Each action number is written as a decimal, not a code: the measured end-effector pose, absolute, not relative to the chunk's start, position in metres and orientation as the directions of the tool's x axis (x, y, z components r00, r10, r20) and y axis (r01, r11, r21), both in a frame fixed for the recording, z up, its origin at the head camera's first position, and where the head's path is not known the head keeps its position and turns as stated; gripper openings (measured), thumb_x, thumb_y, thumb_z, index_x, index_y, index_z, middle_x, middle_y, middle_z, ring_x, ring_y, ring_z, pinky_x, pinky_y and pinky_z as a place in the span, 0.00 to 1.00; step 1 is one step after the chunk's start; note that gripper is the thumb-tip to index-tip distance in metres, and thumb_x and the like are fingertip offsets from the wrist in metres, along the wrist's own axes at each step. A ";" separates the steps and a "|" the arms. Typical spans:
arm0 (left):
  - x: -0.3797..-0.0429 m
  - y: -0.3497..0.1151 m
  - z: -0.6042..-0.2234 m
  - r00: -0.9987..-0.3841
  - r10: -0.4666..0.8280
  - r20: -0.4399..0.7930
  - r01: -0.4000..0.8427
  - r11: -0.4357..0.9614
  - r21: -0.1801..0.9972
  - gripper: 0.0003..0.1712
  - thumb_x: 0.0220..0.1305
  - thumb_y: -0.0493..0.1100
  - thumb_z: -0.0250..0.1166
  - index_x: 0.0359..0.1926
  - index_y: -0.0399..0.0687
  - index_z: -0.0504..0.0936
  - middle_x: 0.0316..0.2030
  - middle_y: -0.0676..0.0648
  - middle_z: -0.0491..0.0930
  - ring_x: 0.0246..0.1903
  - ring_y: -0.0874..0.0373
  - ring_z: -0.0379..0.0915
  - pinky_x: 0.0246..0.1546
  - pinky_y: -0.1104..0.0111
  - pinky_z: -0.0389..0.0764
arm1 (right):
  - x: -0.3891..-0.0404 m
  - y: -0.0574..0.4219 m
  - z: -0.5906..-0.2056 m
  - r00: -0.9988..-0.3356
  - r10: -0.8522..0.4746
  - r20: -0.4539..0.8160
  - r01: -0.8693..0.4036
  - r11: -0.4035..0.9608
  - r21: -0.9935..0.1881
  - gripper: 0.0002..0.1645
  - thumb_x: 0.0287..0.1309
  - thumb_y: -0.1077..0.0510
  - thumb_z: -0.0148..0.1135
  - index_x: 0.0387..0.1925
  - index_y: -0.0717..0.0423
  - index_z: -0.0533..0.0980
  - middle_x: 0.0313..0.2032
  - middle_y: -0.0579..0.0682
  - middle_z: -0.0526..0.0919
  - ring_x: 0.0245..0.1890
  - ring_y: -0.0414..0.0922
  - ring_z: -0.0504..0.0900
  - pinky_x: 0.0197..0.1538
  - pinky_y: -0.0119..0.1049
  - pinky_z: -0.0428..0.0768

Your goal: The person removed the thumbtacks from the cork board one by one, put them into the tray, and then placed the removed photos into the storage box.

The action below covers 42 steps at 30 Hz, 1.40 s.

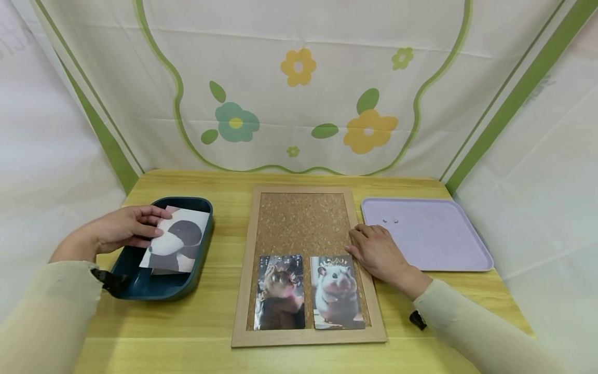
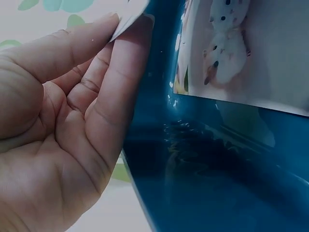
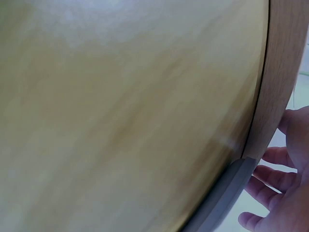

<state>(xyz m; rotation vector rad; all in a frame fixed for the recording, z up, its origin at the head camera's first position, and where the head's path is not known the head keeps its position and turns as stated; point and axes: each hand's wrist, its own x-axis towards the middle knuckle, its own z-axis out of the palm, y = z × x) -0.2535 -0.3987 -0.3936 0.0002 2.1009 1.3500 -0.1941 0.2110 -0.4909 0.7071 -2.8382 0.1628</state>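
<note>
In the head view my left hand pinches a picture card with a black-and-white plush animal, over a dark blue bin. The left wrist view has thumb and forefinger gripping that card's corner; another card is in the bin below. My right hand rests at the right side of a wood-framed cork board, its fingertips by the frame. Side by side on the board's lower half are a dark animal card and a white hamster card.
A lilac tray lies right of the board, with small shiny pieces near its left side. All stand on a yellow wood-grain table. A flower-printed cloth hangs behind, and white cloth flanks both sides.
</note>
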 end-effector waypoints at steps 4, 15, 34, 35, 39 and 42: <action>-0.254 -0.398 -0.395 -0.798 0.321 -0.510 -0.331 0.474 0.816 0.22 0.74 0.37 0.67 0.64 0.55 0.75 0.49 0.53 0.76 0.41 0.59 0.79 0.44 0.63 0.89 | -0.194 0.211 -0.491 -0.868 -0.444 0.221 -0.466 0.883 -0.057 0.28 0.75 0.44 0.62 0.62 0.61 0.79 0.60 0.61 0.83 0.61 0.61 0.81 0.67 0.63 0.74; -0.253 -0.395 -0.395 -0.806 0.306 -0.507 -0.323 0.491 0.809 0.26 0.74 0.38 0.68 0.68 0.48 0.72 0.50 0.52 0.76 0.42 0.59 0.79 0.45 0.63 0.88 | -0.193 0.212 -0.492 -0.867 -0.442 0.230 -0.464 0.884 -0.053 0.27 0.74 0.44 0.63 0.62 0.60 0.80 0.60 0.60 0.83 0.61 0.61 0.81 0.66 0.63 0.74; -0.254 -0.393 -0.398 -0.814 0.290 -0.504 -0.316 0.509 0.801 0.31 0.74 0.40 0.68 0.72 0.41 0.66 0.51 0.51 0.74 0.42 0.59 0.78 0.45 0.63 0.88 | -0.193 0.210 -0.489 -0.873 -0.438 0.216 -0.458 0.888 -0.052 0.28 0.75 0.43 0.62 0.62 0.59 0.80 0.60 0.60 0.83 0.62 0.60 0.81 0.66 0.63 0.74; -0.253 -0.393 -0.398 -0.813 0.289 -0.505 -0.315 0.510 0.800 0.32 0.74 0.40 0.68 0.72 0.41 0.66 0.51 0.51 0.74 0.42 0.59 0.78 0.45 0.63 0.88 | -0.193 0.210 -0.489 -0.873 -0.437 0.216 -0.457 0.888 -0.051 0.28 0.75 0.43 0.62 0.62 0.59 0.80 0.60 0.60 0.83 0.62 0.60 0.81 0.66 0.64 0.74; -0.254 -0.394 -0.399 -0.811 0.296 -0.505 -0.309 0.516 0.799 0.34 0.75 0.41 0.67 0.74 0.39 0.64 0.51 0.50 0.74 0.43 0.59 0.78 0.46 0.63 0.88 | -0.193 0.210 -0.489 -0.875 -0.432 0.217 -0.452 0.890 -0.053 0.28 0.74 0.43 0.62 0.62 0.59 0.80 0.60 0.59 0.83 0.62 0.60 0.81 0.66 0.64 0.74; -0.255 -0.394 -0.401 -0.809 0.302 -0.504 -0.303 0.520 0.799 0.34 0.75 0.40 0.66 0.75 0.37 0.63 0.51 0.50 0.74 0.43 0.59 0.79 0.46 0.63 0.88 | -0.192 0.210 -0.489 -0.876 -0.430 0.216 -0.451 0.891 -0.055 0.28 0.74 0.42 0.62 0.62 0.59 0.80 0.61 0.59 0.83 0.62 0.61 0.81 0.66 0.64 0.74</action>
